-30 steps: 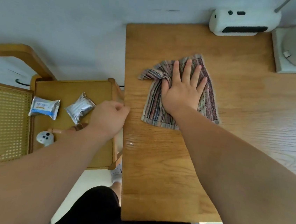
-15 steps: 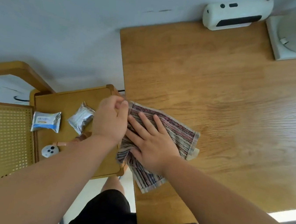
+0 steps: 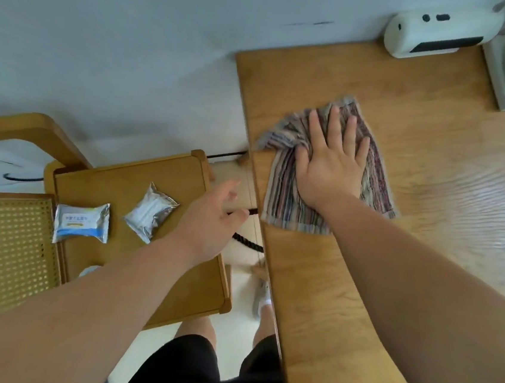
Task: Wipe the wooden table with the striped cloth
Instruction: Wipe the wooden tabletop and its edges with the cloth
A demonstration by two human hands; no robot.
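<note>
Striped cloth point(image 3: 280, 194) lay flat on the wooden table point(image 3: 343, 294), its left side reaching the table's left edge. I logged the right hand point(image 3: 332, 165) pressed palm-down on its middle, fingers point(image 3: 333, 122) straight and slightly spread, gripping nothing. Left hand point(image 3: 207, 221) hung off the table just beside that edge, fingers loosely extended and holding nothing, partly over a lower wooden side table point(image 3: 115, 183). That table carried a blue-and-white packet point(image 3: 81, 223) and a silver pouch point(image 3: 151, 212), and a white device point(image 3: 442, 30) sat at the far edge by the wall.
</note>
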